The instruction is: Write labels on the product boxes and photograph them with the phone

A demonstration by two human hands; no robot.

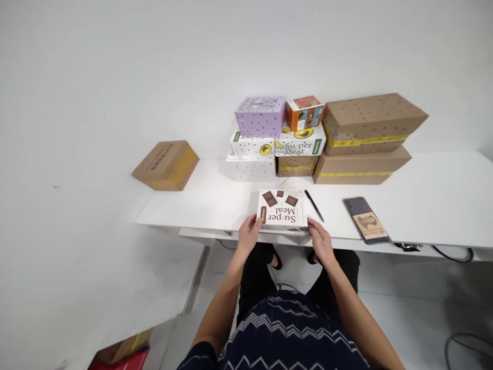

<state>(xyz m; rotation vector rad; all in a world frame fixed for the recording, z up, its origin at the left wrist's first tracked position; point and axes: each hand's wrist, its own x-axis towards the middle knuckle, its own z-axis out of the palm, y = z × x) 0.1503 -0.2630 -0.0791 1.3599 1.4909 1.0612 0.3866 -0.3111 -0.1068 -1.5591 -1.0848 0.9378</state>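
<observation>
A white Su-per Meal box with brown chocolate pieces printed on it lies at the front edge of the white table, its lettering upside down to me. My left hand grips its left side near the front corner, fingers closed against the cardboard. At the opposite front corner, my right hand holds the right side. Just right of the box lies a black pen. Farther right rests a phone, back side up, with a picture card on it.
Behind, stacked boxes include a lilac box, an orange box, avocado-printed boxes and large brown cartons. A brown carton sits at the table's left end. A black cable hangs at the front right edge.
</observation>
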